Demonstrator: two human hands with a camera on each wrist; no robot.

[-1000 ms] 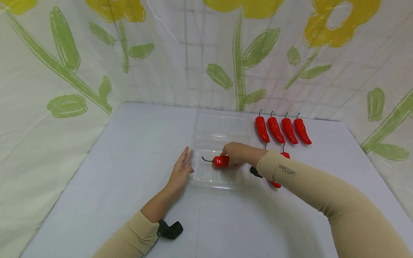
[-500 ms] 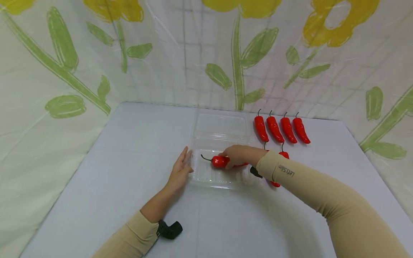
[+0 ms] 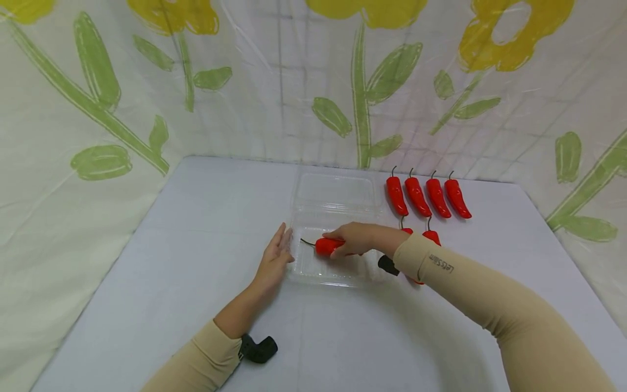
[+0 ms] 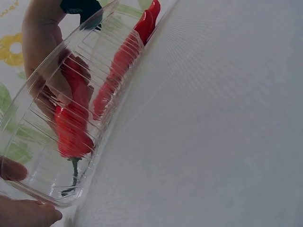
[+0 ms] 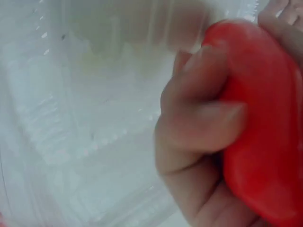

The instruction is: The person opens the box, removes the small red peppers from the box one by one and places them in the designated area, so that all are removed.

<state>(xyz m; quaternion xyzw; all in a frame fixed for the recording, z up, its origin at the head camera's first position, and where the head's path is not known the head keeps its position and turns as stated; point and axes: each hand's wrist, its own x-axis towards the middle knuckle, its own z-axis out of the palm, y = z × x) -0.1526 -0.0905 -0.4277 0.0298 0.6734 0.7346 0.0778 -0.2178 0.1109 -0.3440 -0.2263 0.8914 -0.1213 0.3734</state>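
A clear plastic clamshell box [image 3: 313, 276] lies unfolded, its lid [image 3: 337, 188] laid back away from me. My right hand [image 3: 354, 239] grips a red chili pepper [image 3: 325, 247] by its body, low over the box's tray; the green stem points left. In the right wrist view, fingertips curl against the glossy red pepper [image 5: 265, 123]. My left hand [image 3: 272, 261] rests at the tray's left wall with fingers fairly straight. Its thumb [image 4: 49, 215] sits by the box's corner in the left wrist view.
Several red chili peppers [image 3: 436, 198] stand in a row at the back right. More peppers [image 3: 431, 236] lie in front of them, partly hidden by my right sleeve [image 3: 470, 283]. A flower-painted curtain [image 3: 245, 109] hangs behind the white table [image 3: 206, 207].
My right hand has shifted slightly left with the chili pepper, its fingers moving along the body nearer the stem end. The left hand and the box have stayed in place.
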